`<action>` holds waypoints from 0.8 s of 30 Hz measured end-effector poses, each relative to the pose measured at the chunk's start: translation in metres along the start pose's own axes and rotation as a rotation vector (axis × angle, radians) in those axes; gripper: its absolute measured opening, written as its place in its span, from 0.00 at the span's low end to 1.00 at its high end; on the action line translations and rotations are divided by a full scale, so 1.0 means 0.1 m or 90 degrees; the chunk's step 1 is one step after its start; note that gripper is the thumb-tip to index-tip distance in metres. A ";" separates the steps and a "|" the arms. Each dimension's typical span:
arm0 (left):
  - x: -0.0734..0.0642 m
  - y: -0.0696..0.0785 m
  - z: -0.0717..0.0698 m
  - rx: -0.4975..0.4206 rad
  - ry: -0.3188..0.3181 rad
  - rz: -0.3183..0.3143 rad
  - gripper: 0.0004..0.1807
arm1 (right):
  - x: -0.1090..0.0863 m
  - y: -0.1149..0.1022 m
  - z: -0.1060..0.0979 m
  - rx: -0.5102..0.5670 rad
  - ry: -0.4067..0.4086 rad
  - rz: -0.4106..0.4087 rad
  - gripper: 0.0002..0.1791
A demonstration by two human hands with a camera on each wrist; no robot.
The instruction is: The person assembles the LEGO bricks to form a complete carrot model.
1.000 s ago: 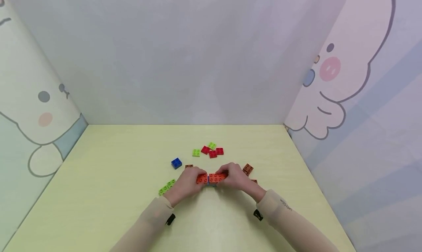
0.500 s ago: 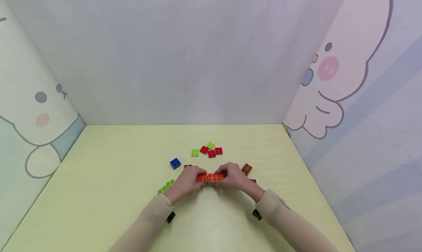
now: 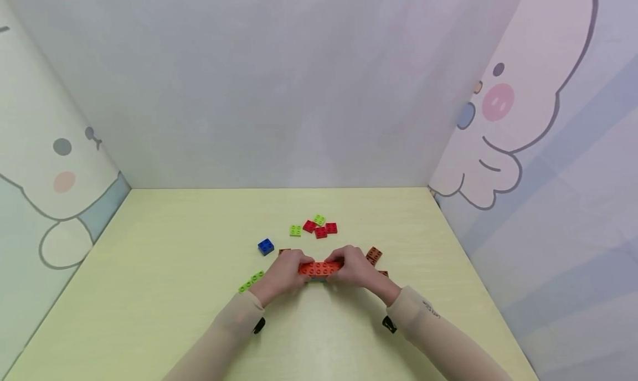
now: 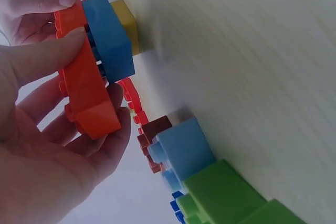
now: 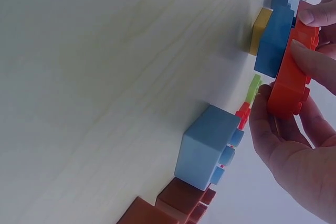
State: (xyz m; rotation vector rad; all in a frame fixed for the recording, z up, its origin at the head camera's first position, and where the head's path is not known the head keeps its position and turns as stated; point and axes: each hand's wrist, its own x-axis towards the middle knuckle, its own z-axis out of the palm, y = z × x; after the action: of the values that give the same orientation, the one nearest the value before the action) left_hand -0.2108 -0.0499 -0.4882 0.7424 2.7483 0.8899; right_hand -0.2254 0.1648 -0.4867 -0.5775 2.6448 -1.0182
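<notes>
In the head view my left hand (image 3: pixel 286 273) and right hand (image 3: pixel 353 267) meet over a small stack of toy building bricks. My left hand pinches one orange-red brick (image 4: pixel 92 87) between thumb and fingers; studs of the blue brick (image 4: pixel 113 45) show in a narrow gap beneath it. My right hand grips the other orange-red brick (image 5: pixel 289 77), which sits against the blue brick's top. Below the blue brick is a yellow brick (image 5: pixel 260 31). Both red bricks stand end to end and overhang the blue one.
Green bricks (image 3: pixel 251 281) and a light blue brick (image 4: pixel 186 145) lie by my left hand. Another light blue brick (image 5: pixel 207 142) and brown bricks (image 3: pixel 374 255) lie by my right. Behind are a dark blue brick (image 3: pixel 266 246), red bricks (image 3: pixel 321 232) and lime bricks (image 3: pixel 296 230).
The left red brick has shifted slightly right, and the gap between the two red bricks has closed. My right hand has barely moved and keeps its grip.
</notes>
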 end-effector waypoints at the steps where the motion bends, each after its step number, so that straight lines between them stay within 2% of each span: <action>1: 0.00 0.00 0.00 -0.002 -0.002 -0.002 0.20 | 0.00 0.00 0.00 0.000 0.000 0.000 0.15; 14: 0.04 0.01 -0.01 0.002 -0.040 -0.025 0.21 | 0.00 0.03 -0.01 0.002 -0.005 0.007 0.15; 24: 0.04 0.00 -0.01 -0.007 -0.036 -0.025 0.22 | 0.00 0.02 0.00 0.003 -0.005 -0.001 0.15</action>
State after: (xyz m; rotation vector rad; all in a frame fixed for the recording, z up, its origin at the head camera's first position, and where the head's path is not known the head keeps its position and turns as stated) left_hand -0.2149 -0.0483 -0.4879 0.6981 2.6969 0.8624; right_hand -0.2265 0.1665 -0.4882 -0.5816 2.6345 -1.0194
